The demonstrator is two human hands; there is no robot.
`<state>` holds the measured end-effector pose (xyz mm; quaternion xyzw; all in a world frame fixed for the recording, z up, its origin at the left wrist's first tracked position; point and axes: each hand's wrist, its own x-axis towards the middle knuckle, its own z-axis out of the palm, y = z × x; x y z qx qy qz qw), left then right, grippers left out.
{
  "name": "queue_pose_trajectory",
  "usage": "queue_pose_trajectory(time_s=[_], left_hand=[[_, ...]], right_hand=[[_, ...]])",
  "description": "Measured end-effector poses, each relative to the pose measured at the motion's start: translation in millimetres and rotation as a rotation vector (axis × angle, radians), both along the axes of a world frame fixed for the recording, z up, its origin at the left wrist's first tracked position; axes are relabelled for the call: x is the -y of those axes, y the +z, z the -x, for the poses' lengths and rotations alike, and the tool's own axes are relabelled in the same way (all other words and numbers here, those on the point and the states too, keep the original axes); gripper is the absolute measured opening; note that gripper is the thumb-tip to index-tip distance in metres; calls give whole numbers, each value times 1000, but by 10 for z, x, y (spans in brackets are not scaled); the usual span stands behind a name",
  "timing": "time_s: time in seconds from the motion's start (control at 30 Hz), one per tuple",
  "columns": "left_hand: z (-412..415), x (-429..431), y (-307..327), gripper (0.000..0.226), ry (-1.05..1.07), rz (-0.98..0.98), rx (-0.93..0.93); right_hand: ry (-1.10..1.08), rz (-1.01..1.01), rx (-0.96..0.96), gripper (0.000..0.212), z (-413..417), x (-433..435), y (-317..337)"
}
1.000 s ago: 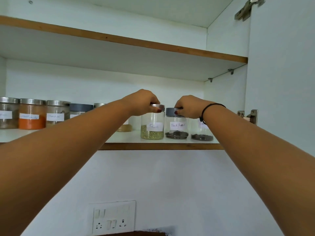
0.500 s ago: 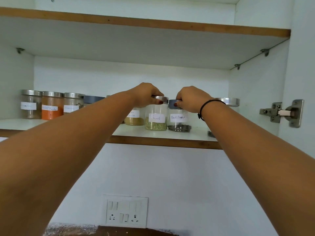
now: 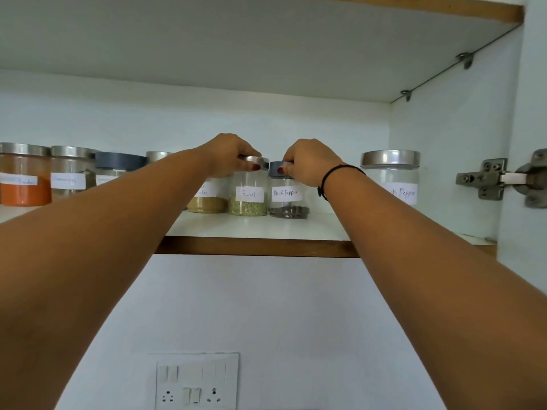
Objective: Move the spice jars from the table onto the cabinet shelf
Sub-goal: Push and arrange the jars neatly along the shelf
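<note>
Well below the left grip (image 3: 231, 155) and the right grip (image 3: 307, 162), on the white wall (image 3: 266, 306): a white switch-and-socket panel (image 3: 196, 380), cut off by the lower edge. Far right of the right grip, level with it: a metal hinge (image 3: 485, 179) by the cabinet side (image 3: 444, 128). Above both grips: the pale underside of an upper board (image 3: 236, 39) with a wooden front edge. Up and to the right: two small metal support pegs (image 3: 464, 59).

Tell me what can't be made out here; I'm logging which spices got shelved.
Head view only:
- Tan-powder jar: label half hidden by the left arm.
- Big steel-lidded jar: lower part hidden by the right arm, label's start unreadable.
- Orange-powder jar: label too blurred.
- Table: below the frame.
</note>
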<state>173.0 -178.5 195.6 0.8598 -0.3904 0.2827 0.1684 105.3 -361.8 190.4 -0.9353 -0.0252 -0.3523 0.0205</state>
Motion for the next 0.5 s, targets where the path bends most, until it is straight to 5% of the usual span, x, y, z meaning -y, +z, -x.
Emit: queue_pose_trajectory(time_s=[0.5], left_hand=[[-142, 90, -62, 36, 119, -103, 146]], right_hand=[[-51, 110, -13, 22, -248, 28, -102]])
